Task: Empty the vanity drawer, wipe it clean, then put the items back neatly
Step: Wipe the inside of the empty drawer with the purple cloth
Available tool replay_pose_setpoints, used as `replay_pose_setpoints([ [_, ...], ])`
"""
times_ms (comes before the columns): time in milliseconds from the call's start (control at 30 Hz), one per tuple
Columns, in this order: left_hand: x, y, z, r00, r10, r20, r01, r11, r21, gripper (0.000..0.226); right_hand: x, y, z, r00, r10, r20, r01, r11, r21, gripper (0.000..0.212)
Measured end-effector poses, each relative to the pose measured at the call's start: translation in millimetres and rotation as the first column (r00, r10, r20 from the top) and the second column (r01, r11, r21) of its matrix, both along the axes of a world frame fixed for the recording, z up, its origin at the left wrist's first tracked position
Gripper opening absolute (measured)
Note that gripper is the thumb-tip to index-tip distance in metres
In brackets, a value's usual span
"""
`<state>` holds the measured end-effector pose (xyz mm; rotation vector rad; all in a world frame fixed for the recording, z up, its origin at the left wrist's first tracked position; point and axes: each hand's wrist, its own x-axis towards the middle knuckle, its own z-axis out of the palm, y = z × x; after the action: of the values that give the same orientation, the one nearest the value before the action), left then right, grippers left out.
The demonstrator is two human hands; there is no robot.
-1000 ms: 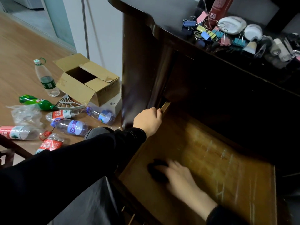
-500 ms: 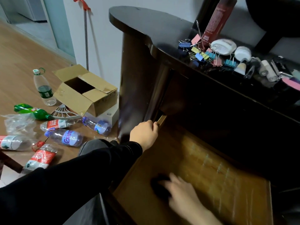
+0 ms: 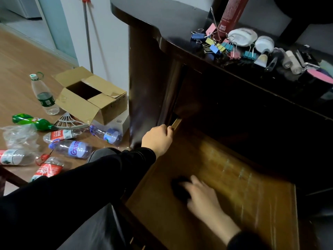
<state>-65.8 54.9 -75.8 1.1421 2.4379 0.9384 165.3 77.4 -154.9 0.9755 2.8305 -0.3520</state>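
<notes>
The wooden vanity drawer point(image 3: 252, 192) is pulled out, and nothing lies in it but a small dark cloth point(image 3: 179, 189) on its bottom. My right hand point(image 3: 203, 199), blurred by motion, presses on that cloth near the drawer's left front part. My left hand point(image 3: 158, 139) grips the drawer's left side edge near the back corner. On the dark vanity top point(image 3: 162, 20) lie the taken-out items: several coloured binder clips point(image 3: 218, 46), a white compact point(image 3: 242, 37), a tall red box point(image 3: 230, 15) and several small tubes point(image 3: 290, 62).
An open cardboard box point(image 3: 90, 96) stands on the wooden floor at left, with several plastic bottles point(image 3: 72, 148) and a crumpled plastic bag point(image 3: 18, 134) scattered around it. A mop handle point(image 3: 88, 33) leans on the wall. My dark-clothed knee is at the bottom.
My right hand with the cloth has stayed on the drawer's left front part, with small moves over the bottom. The view has tilted up slightly. My left hand keeps its grip on the drawer edge.
</notes>
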Motion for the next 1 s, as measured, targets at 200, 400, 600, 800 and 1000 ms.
replay_pose_setpoints([
  [200, 1, -4, 6, 1.000, -0.006, 0.001, 0.006, 1.000, -0.012, 0.046, -32, 45, 29, 0.963, -0.271, -0.004, 0.271, 0.959, 0.086, 0.058],
  [400, -2, 1, -3, 1.000, 0.004, -0.012, -0.003, 1.000, 0.006, 0.046, 13, -25, -2, 0.999, -0.053, -0.009, 0.053, 0.999, 0.012, 0.067],
  [600, -3, -1, -2, 1.000, -0.006, -0.025, 0.006, 1.000, -0.005, 0.046, -28, 50, 23, 0.944, -0.330, -0.011, 0.329, 0.938, 0.112, 0.058],
  [800, -5, 1, -8, 1.000, 0.004, -0.011, -0.004, 1.000, 0.001, 0.046, -22, 41, 31, 0.988, -0.146, 0.053, 0.137, 0.980, 0.143, 0.053],
  [1000, -4, 3, -9, 0.999, 0.016, -0.039, -0.015, 1.000, 0.017, 0.046, 6, 5, 12, 0.998, 0.021, 0.056, -0.023, 0.998, 0.051, 0.058],
])
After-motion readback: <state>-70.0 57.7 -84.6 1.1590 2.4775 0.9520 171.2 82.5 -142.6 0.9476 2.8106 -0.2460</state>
